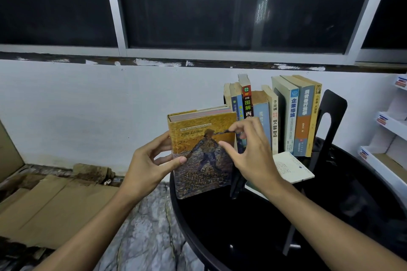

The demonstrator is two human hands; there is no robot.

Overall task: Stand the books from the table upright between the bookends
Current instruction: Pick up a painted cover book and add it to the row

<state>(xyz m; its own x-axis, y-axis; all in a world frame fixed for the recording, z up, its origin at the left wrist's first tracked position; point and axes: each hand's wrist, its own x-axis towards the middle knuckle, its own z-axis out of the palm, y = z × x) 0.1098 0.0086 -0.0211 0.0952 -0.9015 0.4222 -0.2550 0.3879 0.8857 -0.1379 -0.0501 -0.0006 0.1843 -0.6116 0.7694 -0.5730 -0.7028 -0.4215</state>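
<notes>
A thick yellow book (pixel 202 136) with a painted figure on its cover stands upright at the left edge of the round black table (pixel 220 226). My left hand (pixel 149 165) grips its left side, thumb on the cover. My right hand (pixel 248 149) hovers at the book's right edge with fingers apart, holding nothing. Behind it, several books (pixel 293 116) stand upright in a row. A black bookend (pixel 330 116) closes the row on the right. A second black bookend (pixel 236 185) shows partly below my right hand. A white book (pixel 293 167) lies flat on the table.
A white wall with dark windows rises behind the table. Flattened cardboard (pixel 55 204) lies on the floor to the left. White shelving (pixel 387 138) stands at the right edge. The table's near half is bare black surface.
</notes>
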